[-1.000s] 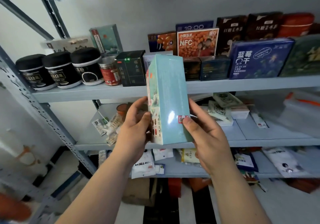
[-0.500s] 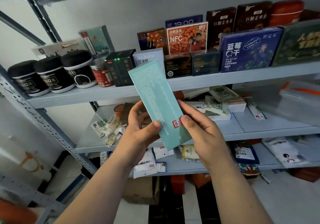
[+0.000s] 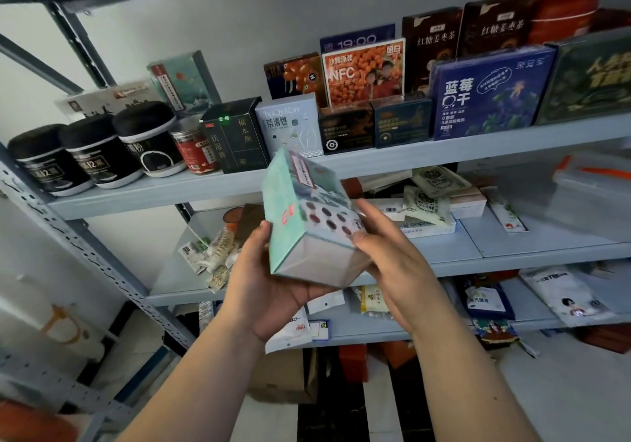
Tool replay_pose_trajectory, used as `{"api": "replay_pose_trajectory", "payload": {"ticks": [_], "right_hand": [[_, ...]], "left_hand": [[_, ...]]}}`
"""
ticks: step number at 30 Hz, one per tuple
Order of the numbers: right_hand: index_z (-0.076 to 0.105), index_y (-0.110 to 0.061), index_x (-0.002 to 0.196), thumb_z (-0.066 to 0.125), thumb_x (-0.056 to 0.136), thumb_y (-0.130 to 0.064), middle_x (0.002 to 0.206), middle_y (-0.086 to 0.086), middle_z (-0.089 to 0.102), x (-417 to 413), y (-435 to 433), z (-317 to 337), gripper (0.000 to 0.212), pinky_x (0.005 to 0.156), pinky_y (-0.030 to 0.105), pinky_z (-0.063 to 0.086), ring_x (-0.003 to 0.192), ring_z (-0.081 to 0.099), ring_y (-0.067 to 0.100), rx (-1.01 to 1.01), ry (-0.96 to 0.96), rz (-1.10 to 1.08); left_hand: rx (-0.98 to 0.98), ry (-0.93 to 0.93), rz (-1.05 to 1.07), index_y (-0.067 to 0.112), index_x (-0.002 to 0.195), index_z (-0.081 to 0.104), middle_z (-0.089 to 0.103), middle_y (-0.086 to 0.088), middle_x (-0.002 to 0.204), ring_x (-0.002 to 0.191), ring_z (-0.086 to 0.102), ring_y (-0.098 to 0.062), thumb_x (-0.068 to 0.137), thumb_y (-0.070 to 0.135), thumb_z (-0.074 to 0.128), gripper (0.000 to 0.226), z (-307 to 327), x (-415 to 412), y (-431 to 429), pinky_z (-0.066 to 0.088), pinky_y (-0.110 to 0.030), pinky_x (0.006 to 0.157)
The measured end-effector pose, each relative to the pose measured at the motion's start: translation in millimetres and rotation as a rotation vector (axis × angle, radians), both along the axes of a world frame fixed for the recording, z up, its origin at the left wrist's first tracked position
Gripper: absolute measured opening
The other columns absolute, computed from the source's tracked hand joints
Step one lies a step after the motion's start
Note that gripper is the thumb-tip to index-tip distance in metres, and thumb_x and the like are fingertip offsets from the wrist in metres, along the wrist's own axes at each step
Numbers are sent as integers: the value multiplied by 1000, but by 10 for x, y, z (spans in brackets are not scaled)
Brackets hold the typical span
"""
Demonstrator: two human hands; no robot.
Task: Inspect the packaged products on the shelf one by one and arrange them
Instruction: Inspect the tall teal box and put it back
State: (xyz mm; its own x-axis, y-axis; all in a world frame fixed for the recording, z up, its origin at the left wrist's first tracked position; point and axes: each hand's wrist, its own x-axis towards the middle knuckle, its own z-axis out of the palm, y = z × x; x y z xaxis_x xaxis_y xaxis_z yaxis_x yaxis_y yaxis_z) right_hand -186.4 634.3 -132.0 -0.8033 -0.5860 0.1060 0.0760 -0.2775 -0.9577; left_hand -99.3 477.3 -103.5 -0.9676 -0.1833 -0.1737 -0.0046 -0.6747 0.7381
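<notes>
A tall mint-green box (image 3: 305, 216) with dark round pictures on its face is held in front of the shelves, tilted with its pale bottom toward me. My left hand (image 3: 269, 281) cups it from below and from the left. My right hand (image 3: 389, 253) grips its right side. Behind it, the grey upper shelf (image 3: 444, 158) carries black jars (image 3: 99, 153), a red tin (image 3: 196, 146), a dark green box (image 3: 235, 134), a pale blue box (image 3: 290, 124), an orange NFC box (image 3: 363, 71) and a blue box (image 3: 491, 93).
The middle shelf (image 3: 512, 247) holds loose sachets and small white boxes. A lower shelf (image 3: 375, 330) holds white pouches and bags. A perforated grey upright (image 3: 85, 247) runs diagonally at the left. A cardboard box (image 3: 283, 376) and red boxes sit on the floor.
The mint-green box has been turned in both hands: its plain back faced me before, now its printed front and bottom show. My left hand has slid under it.
</notes>
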Motion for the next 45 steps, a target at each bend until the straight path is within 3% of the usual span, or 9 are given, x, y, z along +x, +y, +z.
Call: {"api": "replay_pose_trajectory", "payload": {"ticks": [5, 9, 12, 16, 21, 27, 34, 40, 45], "right_hand": [[52, -42, 138, 66, 83, -26, 125, -4, 74, 26, -8, -2, 59, 96, 45, 57, 115, 71, 21, -44, -33, 91], [46, -50, 142, 72, 88, -19, 126, -4, 73, -21, 10, -63, 68, 99, 58, 55, 114, 71, 24, -21, -19, 103], [45, -56, 141, 77, 77, -23, 130, -10, 70, -51, 7, -117, 79, 104, 56, 52, 122, 67, 20, 16, 50, 57], [47, -51, 141, 75, 71, -14, 127, -16, 68, -63, 1, -157, 84, 96, 48, 59, 121, 63, 8, 137, 185, -19], [53, -44, 135, 78, 75, 2, 123, -15, 69, -53, 17, -173, 79, 92, 39, 61, 121, 64, 8, 122, 186, -39], [51, -58, 131, 83, 68, -16, 124, -18, 66, -37, 68, -138, 83, 94, 35, 59, 120, 64, 8, 126, 215, -41], [62, -59, 126, 89, 65, -61, 138, -10, 63, 47, 61, -36, 67, 99, 47, 57, 129, 61, 17, -7, 141, 30], [63, -61, 124, 78, 78, -59, 140, -12, 63, 74, 56, -20, 49, 103, 45, 54, 128, 61, 12, -6, 157, 41], [63, -45, 136, 70, 90, -49, 142, -2, 59, 140, 33, 7, 47, 98, 29, 55, 133, 57, 9, -20, 237, 69]], "left_hand": [[-85, -97, 95, 9, 136, 59, 70, -21, 126, 103, 72, -37, 108, 38, 32, 48, -20, -16, -35, 63, -46, 63], [-229, -67, 159, 15, 140, 58, 64, -21, 135, 121, 64, -41, 108, 26, 46, 36, -96, -82, -200, 61, -54, 85], [-395, 28, 105, 18, 131, 65, 65, -20, 133, 122, 63, -40, 76, 49, 85, 66, -116, -54, -294, 56, -56, 96], [-567, 168, 23, 10, 133, 60, 62, -23, 135, 125, 60, -40, 57, 33, 99, 88, -121, -41, -319, 56, -42, 95], [-585, 186, 14, 16, 126, 65, 64, -24, 129, 123, 60, -43, 53, 28, 102, 83, -155, -21, -315, 59, -46, 88], [-495, 196, 27, 23, 118, 73, 69, -12, 127, 122, 64, -33, 58, 35, 99, 66, -175, -35, -274, 57, -41, 91], [-264, 48, 46, 15, 148, 48, 53, -18, 149, 136, 52, -40, 69, 52, 90, 97, -305, -43, -317, 52, -58, 99], [-165, 4, -6, 19, 147, 51, 57, -15, 146, 132, 56, -38, 72, 54, 86, 90, -338, -15, -243, 54, -59, 97], [-69, -73, -130, 12, 107, 78, 72, -22, 108, 86, 72, -43, 82, 50, 67, 46, -369, 52, -71, 62, -54, 68]]}}
